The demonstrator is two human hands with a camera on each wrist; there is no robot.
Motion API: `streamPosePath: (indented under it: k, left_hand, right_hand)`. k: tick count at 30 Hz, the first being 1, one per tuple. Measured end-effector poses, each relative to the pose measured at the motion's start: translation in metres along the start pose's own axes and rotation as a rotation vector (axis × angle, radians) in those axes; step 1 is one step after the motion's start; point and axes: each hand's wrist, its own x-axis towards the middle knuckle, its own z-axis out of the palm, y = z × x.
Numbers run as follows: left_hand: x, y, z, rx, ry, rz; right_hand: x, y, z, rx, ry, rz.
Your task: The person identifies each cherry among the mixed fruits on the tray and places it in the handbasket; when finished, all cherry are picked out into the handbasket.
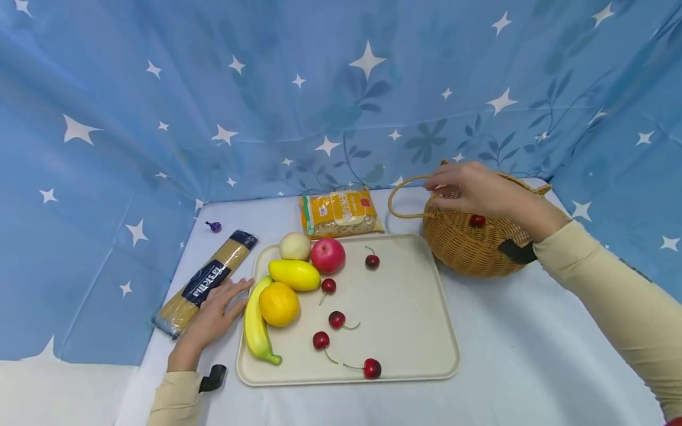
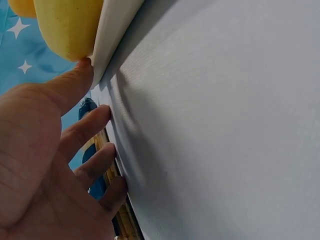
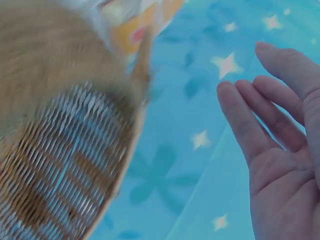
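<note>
My left hand (image 1: 215, 313) lies beside the left rim of a cream tray (image 1: 405, 319), fingers extended. In the left wrist view its thumb tip is right at the tray's rim, below a yellow fruit (image 2: 70, 30). Close to that hand lies a pack of pasta (image 1: 213, 275). Above a wicker basket (image 1: 463, 254) hovers my right hand (image 1: 469, 186), with nothing between its loosely extended fingers in the right wrist view. A cherry (image 1: 477, 220) shows at the basket. Several cherries (image 1: 337, 320), a banana (image 1: 256, 322), an orange (image 1: 279, 304) and other fruit occupy the tray.
Behind the tray lies an orange bag of grain (image 1: 343, 214). A small purple item (image 1: 214, 226) sits at the back left. The basket's looped handle (image 1: 399, 210) reaches out to its left. Blue starry curtains (image 1: 319, 106) enclose the white table.
</note>
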Motion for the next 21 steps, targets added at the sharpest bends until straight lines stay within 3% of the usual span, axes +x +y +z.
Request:
streamPosePath:
  k: [7, 21]
  left_hand:
    - [0.000, -0.001, -0.001, 0.003, -0.009, 0.006]
    - [0.002, -0.002, 0.001, -0.002, -0.014, -0.021]
  right_hand:
    - [0.008, -0.031, 0.036, 0.006, 0.055, -0.156]
    - [0.024, -0.045, 0.114, 0.174, 0.007, -0.046]
